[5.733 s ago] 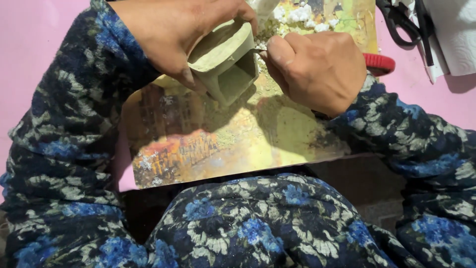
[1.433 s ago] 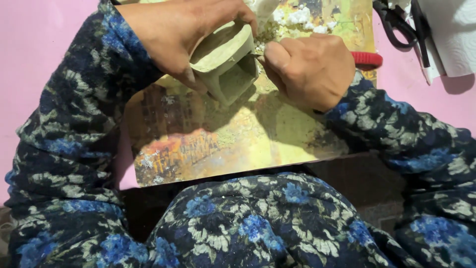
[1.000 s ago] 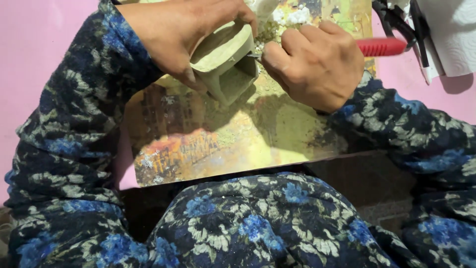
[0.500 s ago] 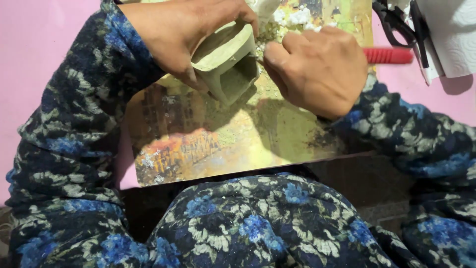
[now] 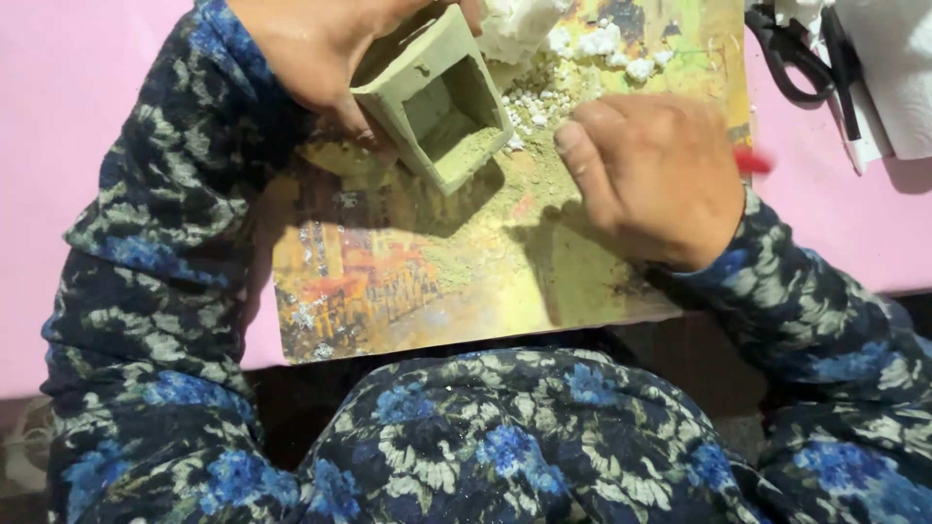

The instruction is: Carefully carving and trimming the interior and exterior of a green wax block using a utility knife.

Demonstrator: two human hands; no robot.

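**Foam box, hollowed and held over the painted board**

Foam box [image 5: 437, 92] sits tilted in my left hand [image 5: 325, 49], its open mouth turned toward me, just above the top edge of the painted board [image 5: 408, 281] on the pink table [image 5: 116, 126]. My left fingers wrap its outer walls and hold it firmly. I can see a square cavity cut into it, with thin greenish walls all round.

My right hand [image 5: 660, 180] is closed in a loose fist just beside the box, apart from it, over the board. A blurred red handle [image 5: 755, 160] sticks out past the knuckles, so I judge the fingers are clenched on a small tool; its working end is hidden.

Greenish dust [image 5: 466, 262] lies on the board under the box, and white crumbs [image 5: 582, 68] are scattered near the top. Black scissors [image 5: 801, 53] lie at the far right beside white paper [image 5: 893, 68].

I judge the box to be very light, stiff but brittle. The thin walls would likely dent or snap if squeezed across the opening. Better to grip it on the outside near the solid base and corners, with gentle pressure.
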